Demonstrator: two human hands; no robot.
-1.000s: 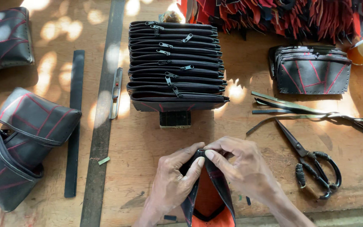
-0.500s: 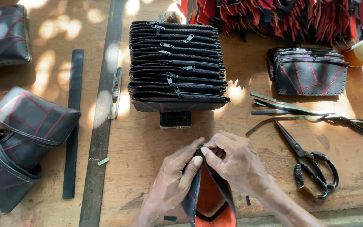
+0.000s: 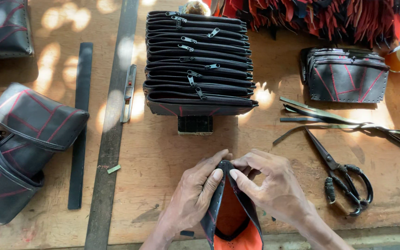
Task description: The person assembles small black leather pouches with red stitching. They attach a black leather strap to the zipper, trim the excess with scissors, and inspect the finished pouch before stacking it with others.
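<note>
Both hands hold one black pouch piece (image 3: 231,214) with an orange lining, at the near edge of the wooden table (image 3: 163,153). My left hand (image 3: 194,196) grips its left wall, thumb pressed on the top rim. My right hand (image 3: 269,190) pinches the right wall at the same top end, fingertips almost meeting the left thumb. The pouch mouth gapes toward me and its lower part runs out of view.
A stack of black zippered pouches (image 3: 197,65) stands just beyond the hands on a small block (image 3: 195,125). Scissors (image 3: 343,178) and black strips (image 3: 339,121) lie to the right, finished black pouches (image 3: 24,143) to the left, a long metal ruler (image 3: 112,134), a cutter (image 3: 128,92).
The hands have shifted slightly along the pouch's top rim, fingertips closing tighter at its upper end. Nothing else on the table has moved.
</note>
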